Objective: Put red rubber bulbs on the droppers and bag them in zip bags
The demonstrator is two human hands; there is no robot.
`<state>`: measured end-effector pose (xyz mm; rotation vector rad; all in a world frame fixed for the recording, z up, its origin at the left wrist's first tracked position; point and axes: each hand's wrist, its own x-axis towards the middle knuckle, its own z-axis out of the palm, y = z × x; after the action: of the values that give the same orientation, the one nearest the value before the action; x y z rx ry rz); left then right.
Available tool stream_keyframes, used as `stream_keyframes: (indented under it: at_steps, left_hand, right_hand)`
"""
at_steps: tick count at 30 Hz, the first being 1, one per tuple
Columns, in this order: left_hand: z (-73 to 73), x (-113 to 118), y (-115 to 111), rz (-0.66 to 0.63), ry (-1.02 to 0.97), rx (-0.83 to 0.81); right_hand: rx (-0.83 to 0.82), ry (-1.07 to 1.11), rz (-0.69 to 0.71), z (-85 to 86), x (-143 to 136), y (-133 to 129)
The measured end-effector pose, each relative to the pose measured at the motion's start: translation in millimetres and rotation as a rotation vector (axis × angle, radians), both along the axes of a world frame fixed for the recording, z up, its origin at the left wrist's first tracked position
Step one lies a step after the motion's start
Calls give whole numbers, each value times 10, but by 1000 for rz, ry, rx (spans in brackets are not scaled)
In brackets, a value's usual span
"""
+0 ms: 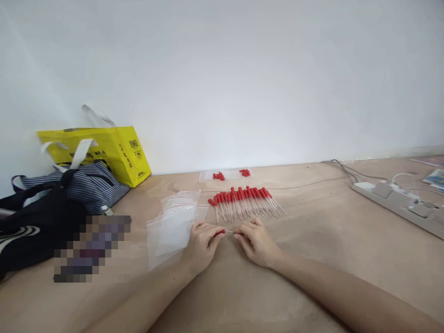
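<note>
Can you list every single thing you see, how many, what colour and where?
held dropper: one, red and clear, between the hands
droppers: many, red and clear, in a row beyond the hands
red bulb heaps: two, red, near the wall
zip bags: several, clear with red lines, left of the row
yellow bag: one, far left
striped bag: one, dark and white, left
black bag: one, left edge
blurred thing: one, dark, left
power strip: one, white, right, plugs in it
papers: some, right edge
table: one, tan, underneath
wall: one, white, behind
left hand: one, at the bulb
right hand: one, at the stem
</note>
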<state>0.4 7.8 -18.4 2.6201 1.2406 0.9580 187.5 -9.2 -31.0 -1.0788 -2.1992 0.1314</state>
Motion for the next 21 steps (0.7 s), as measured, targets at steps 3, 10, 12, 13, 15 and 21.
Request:
stream_keyframes:
  at_steps: [3, 10, 12, 13, 15, 21]
  left_hand:
    - [-14, -1, -10, 1, -9, -8]
    - [12, -4, -57, -67, 44, -21]
    - [26, 5, -70, -94, 61, -20]
    - [32, 10, -76, -97, 63, -21]
    - [41, 17, -86, -86, 56, -18]
    - [45, 27, -118, -81, 57, 34]
  right_hand:
    - [26, -4, 8, 3, -22, -25]
    - [112, -87, 69, 52, 50, 13]
    - [137, -111, 89, 60, 67, 30]
    - [148, -117, 87, 62, 67, 36]
    - [160, -119, 61, 62, 51, 39]
    - [179, -123, 51, 42, -49, 26]
